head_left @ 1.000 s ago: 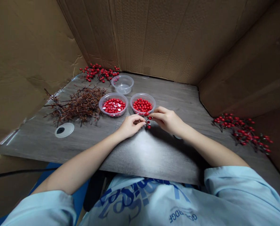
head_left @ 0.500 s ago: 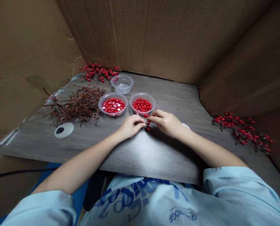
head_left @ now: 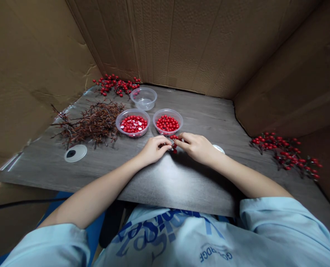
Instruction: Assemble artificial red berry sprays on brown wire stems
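A small sprig of red berries (head_left: 174, 142) sits between my hands, over the dark wood-grain tabletop (head_left: 181, 185). My left hand (head_left: 153, 149) pinches its thin stem, while my right hand (head_left: 196, 148) grips the berry end with its fingertips. The fingers hide part of the stem. Just beyond my hands stand a clear plastic bowl (head_left: 167, 109) full of red berries and another clear bowl (head_left: 133, 109) of red berries with white bits among them.
A pile of brown twigs (head_left: 89, 122) lies to the left, and a nearly bare clear bowl (head_left: 143, 88) stands behind. Red berry sprays (head_left: 115, 84) (head_left: 284, 155) lie at the back and right. A white disc with a black hole (head_left: 75, 153) lies near the twigs. Cardboard walls (head_left: 209, 44) surround the table.
My right hand has shifted slightly lower in view, toward my body. The berry sprig between my hands has turned a little.
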### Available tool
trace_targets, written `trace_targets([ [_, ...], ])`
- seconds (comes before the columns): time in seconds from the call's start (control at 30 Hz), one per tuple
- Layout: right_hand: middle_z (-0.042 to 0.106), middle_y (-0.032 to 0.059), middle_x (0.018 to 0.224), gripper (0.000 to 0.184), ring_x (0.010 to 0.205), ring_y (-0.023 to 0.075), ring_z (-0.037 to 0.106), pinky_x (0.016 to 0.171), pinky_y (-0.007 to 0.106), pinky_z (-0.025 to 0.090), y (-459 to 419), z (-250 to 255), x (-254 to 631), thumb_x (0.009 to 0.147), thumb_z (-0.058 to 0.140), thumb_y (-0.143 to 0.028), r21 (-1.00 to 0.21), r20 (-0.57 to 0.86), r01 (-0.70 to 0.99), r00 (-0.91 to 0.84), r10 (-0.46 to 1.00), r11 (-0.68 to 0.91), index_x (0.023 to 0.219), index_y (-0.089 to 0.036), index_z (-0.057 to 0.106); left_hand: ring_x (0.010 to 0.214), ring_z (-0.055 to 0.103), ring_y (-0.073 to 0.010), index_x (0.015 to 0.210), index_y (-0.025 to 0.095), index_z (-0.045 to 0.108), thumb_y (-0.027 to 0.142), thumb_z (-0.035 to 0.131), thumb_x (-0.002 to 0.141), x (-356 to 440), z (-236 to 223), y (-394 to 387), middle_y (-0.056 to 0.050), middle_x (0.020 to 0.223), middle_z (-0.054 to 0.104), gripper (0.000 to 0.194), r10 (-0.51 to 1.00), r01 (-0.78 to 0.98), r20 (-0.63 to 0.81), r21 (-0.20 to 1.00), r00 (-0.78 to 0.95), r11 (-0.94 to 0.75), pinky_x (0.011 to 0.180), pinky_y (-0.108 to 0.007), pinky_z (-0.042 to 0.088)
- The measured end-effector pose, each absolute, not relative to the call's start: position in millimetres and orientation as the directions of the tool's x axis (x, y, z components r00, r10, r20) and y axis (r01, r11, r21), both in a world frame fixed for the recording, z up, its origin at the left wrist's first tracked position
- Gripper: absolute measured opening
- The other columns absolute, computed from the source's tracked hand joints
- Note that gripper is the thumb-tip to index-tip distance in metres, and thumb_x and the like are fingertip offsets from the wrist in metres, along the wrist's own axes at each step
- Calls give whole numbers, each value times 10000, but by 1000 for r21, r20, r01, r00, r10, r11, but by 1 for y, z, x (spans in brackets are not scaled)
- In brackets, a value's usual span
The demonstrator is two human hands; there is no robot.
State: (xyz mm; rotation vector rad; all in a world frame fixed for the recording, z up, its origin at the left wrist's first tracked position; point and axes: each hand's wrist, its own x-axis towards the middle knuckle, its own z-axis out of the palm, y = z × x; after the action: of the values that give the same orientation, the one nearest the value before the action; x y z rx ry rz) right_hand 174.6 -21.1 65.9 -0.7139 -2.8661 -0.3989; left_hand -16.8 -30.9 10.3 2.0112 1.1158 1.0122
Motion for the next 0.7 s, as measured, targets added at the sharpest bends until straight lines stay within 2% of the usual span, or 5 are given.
trace_targets([
  [0.13,594,108,896,247,716,153,545,578,251,429,-21,65,176,887,361,-189,260,199,449,-891,407,855,976,-131,584,723,582,-129,718,142,646,162,544,763,-17,10,-31,-40,755,648,113,887,404,309,805,342,-436,678,-231,438],
  [0.43,603,101,958,271,769,136,575,592,223,468,-20,52,181,886,324,-150,153,385,473,-837,389,868,1005,-141,568,733,582,-121,721,147,639,147,540,759,-16,11,-32,-30,761,645,106,879,384,329,805,345,-452,692,-224,444],
  [0.7,607,102,941,260,758,135,576,579,223,456,-19,49,183,892,334,-171,157,397,441,-847,353,884,1009,-141,564,727,587,-125,719,151,643,152,542,756,-15,10,-33,-29,755,647,107,872,389,328,797,364,-462,691,-231,455],
])
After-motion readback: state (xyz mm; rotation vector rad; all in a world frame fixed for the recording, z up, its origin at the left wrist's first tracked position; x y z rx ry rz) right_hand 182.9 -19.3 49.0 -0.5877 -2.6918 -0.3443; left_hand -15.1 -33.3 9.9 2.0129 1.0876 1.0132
